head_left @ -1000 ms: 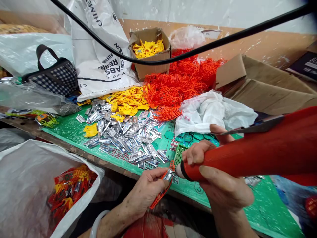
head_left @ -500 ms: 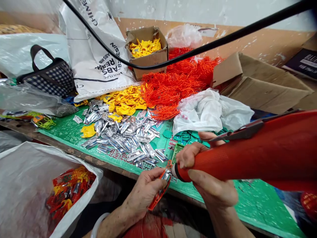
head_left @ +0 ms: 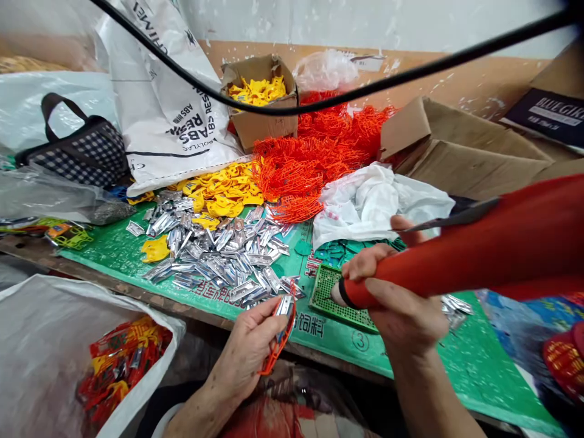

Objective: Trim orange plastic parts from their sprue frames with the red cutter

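Observation:
My left hand [head_left: 246,344] pinches an orange plastic frame [head_left: 276,353] with a shiny metal plate [head_left: 285,305] lying against it, near the table's front edge. My right hand [head_left: 401,310] is wrapped round a red electric screwdriver [head_left: 433,252], its pale nose pointing down and left. That nose is over the small green perforated tray [head_left: 325,281]; whether it touches is hidden. Many silver metal plates [head_left: 228,258] lie loose beyond my left hand. Behind them are heaps of yellow plastic pieces [head_left: 228,188] and orange frames [head_left: 296,173].
A white bag [head_left: 166,353] of assembled pieces stands open at lower left. Dark green pieces [head_left: 340,250] lie by a white plastic bag [head_left: 365,201]. A cardboard box [head_left: 269,128] holds yellow pieces; an open carton [head_left: 483,164] is at right. A black cable [head_left: 255,109] crosses above.
The screwdriver's nose has come away from the orange frame and moved right, over the green tray. My left hand has drawn slightly left with the frame. The view has shifted a little.

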`<state>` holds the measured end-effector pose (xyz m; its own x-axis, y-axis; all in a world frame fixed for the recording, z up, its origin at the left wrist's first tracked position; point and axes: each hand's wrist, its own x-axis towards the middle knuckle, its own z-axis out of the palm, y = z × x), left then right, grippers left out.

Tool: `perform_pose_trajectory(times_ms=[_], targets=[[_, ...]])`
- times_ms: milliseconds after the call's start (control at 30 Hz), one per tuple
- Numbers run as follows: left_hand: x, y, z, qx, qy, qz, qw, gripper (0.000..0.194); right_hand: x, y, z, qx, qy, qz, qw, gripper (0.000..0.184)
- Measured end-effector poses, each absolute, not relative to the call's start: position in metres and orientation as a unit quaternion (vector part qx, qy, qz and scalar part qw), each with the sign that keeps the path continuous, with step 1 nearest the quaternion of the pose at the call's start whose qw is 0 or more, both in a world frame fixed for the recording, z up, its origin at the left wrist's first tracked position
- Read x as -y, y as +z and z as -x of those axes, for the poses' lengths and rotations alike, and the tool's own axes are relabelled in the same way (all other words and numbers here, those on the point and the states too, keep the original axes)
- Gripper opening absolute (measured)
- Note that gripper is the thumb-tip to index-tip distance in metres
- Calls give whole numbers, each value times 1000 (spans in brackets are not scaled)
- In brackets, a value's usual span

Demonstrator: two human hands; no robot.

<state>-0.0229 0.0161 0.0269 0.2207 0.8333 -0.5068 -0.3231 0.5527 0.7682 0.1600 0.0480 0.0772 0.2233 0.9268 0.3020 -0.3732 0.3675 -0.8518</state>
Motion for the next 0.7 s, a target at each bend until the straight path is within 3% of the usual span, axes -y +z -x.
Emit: perform_pose_trajectory(times_ms=[200,333,400,533,700], targets=[[-18,23,21,-524,352,-284,722,37,-59,44,-160,415,450,397,683,74],[-19,19,21,-526,338,-314,714,40,-60,33,-157,429,452,389,678,71],[-20,17,22,-531,334,-323,709,38,-61,29,-156,434,453,393,672,59],[-20,17,22,-538,329,-324,706,32,-61,25,-158,457,439,417,652,18],[-23,17,21,-540,333,-323,702,30,-61,24,-160,469,422,436,642,15]])
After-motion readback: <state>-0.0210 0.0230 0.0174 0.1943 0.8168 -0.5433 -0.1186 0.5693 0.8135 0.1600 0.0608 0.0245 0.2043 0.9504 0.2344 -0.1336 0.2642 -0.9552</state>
